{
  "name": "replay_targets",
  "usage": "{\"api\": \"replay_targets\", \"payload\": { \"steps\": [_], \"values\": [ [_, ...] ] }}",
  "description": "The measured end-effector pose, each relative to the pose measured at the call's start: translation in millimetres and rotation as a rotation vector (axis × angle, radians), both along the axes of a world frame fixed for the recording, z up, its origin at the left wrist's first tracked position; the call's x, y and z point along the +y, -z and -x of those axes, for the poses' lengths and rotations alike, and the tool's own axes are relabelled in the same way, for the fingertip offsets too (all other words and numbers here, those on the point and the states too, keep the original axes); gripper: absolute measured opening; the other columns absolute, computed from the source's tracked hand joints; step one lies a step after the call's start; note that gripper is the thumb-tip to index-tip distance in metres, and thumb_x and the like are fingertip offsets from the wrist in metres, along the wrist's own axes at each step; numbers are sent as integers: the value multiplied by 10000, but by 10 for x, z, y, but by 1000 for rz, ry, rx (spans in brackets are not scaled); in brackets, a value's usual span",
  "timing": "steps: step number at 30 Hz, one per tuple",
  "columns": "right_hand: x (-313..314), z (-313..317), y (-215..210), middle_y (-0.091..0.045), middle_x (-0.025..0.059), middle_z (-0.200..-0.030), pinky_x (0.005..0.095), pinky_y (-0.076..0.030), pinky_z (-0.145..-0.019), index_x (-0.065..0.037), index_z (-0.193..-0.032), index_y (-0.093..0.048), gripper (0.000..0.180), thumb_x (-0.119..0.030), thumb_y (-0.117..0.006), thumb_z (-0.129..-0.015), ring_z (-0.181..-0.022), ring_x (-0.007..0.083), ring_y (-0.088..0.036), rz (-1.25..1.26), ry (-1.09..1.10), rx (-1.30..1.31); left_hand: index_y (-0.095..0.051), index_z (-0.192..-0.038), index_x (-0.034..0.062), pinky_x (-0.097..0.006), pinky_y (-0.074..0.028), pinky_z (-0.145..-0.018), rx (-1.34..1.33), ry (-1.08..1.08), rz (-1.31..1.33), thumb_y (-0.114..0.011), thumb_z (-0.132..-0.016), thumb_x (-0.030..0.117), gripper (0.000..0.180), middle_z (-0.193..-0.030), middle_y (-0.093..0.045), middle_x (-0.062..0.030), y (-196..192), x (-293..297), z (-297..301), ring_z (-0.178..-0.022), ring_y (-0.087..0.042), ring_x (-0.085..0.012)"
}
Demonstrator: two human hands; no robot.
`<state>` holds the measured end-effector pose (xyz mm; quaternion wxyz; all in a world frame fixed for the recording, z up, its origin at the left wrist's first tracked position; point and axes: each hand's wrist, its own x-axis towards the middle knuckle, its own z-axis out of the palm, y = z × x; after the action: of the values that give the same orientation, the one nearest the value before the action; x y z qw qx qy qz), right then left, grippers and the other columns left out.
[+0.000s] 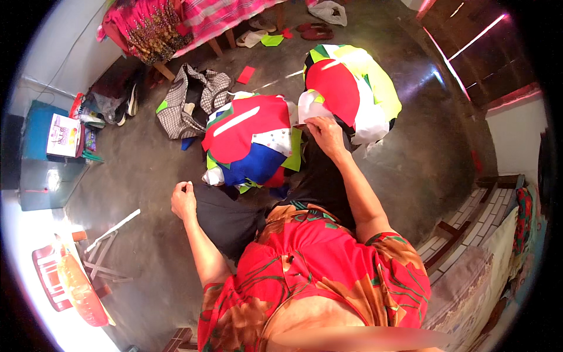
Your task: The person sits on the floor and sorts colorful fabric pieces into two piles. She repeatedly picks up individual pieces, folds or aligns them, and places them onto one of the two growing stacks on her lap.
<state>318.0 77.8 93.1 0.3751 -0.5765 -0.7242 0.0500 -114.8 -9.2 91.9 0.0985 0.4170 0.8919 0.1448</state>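
Two heaps of coloured fabric scraps lie before my knees. The nearer heap (249,161) has red, blue, white and yellow-green pieces. To its right, the other heap (384,88) carries a large red piece on yellow-green and white ones. My right hand (326,137) is closed at the lower edge of a white fabric piece (312,108) between the heaps, its fingertips pinching that edge. Over my left knee is my left hand (184,201), its fingers curled together in a pinch. A tiny pale bit shows at those fingertips, too small to name.
A checked cloth bag (179,108) slumps left of the nearer heap. Beyond are a loose red scrap (246,74), dark red shoes (316,32) and a bed with a pink checked cover (220,17). A blue cabinet (44,138) and a red chair (53,278) stand at left.
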Motion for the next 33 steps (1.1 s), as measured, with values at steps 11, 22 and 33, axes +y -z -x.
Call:
{"api": "replay_targets", "payload": {
  "steps": [11, 22, 33],
  "values": [
    [80, -626, -47, -484, 101, -1361, 424, -293, -1049, -133, -1256, -547, 578, -231, -744, -721, -1308, 264, -401, 116, 257, -292, -687, -962, 169, -444, -490, -757, 3, 3, -32, -636, -822, 389, 266, -970, -685, -94, -57, -2, -51, -914, -637, -327],
    [200, -636, 133, -630, 90, -1169, 408, -358, -999, -109, -1006, -694, 221, -235, -650, -829, -1194, 252, -522, -40, 330, -137, -682, -983, 174, -438, -486, -781, -14, -9, -15, -630, -828, 387, 269, -996, -680, -83, -50, -20, -26, -943, -633, -313],
    [420, -852, -46, -682, 140, -791, 385, -483, -715, -51, -927, -693, 350, -382, -601, -862, -773, 289, -656, 188, 455, 323, -678, -980, 158, -440, -490, -776, -15, 8, -38, -632, -836, 360, 252, -996, -678, -80, -21, -25, -8, -940, -631, -309]
  ]
}}
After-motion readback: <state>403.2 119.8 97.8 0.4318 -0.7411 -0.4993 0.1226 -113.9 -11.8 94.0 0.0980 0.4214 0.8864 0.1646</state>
